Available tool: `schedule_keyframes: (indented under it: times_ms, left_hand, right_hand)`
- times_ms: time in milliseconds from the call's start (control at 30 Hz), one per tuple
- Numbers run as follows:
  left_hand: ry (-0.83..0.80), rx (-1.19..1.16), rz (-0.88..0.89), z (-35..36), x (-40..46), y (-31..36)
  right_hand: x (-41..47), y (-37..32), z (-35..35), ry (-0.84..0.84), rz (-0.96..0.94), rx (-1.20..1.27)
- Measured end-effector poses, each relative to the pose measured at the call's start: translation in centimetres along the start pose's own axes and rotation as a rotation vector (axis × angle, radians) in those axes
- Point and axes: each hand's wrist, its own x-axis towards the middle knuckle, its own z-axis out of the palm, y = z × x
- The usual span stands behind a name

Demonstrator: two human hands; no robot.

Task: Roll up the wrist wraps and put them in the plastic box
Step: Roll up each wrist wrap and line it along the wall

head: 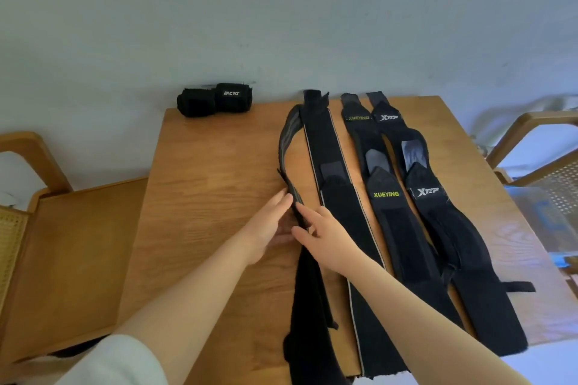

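Several long black wrist wraps lie lengthwise on a wooden table (212, 166). The leftmost wrap (289, 141) stands on its edge and curves toward me. My left hand (272, 225) and my right hand (325, 234) pinch it between them near its middle. Beside it lie a wrap with a pale edge (331, 166), a wrap marked XUEYING (386, 197) and a wrap marked XTEP (428, 194). Two rolled black wraps (215, 100) sit at the table's far left corner. A clear plastic box (544, 216) stands at the table's right edge.
A wooden chair with a cane seat (538, 147) stands beyond the right side of the table. Another wooden chair (34, 166) and a wooden bench surface (72, 244) are on the left. A pale wall rises behind the table.
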Motion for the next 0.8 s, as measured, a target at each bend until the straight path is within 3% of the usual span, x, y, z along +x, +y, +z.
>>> schedule_keyframes:
  times_ms: [300,367,433,533,633,800]
  left_hand:
    - [0.103,0.227,0.031,-4.3,3.4,-0.2]
    - [0.182,0.458,0.093,-4.8,4.3,0.0]
    - [0.246,0.842,0.261,-5.3,5.0,0.3]
    - [0.012,1.322,0.484,-6.9,6.5,0.2]
    - [-0.226,1.565,0.503,-8.4,8.0,0.2]
    - [-0.174,1.669,0.447,-8.8,9.8,1.5]
  right_hand:
    - [3.1,-1.4,3.6,-0.156,-0.063,-0.091]
    - [4.4,-1.0,4.3,-0.036,-0.018,-0.26]
    - [5.4,-0.3,4.4,0.023,0.051,-0.39]
    - [6.4,1.0,4.1,-0.033,0.027,-0.426]
    - [7.3,1.7,3.3,-0.077,-0.008,-0.468]
    - [9.6,0.8,2.2,-0.001,0.021,-0.501]
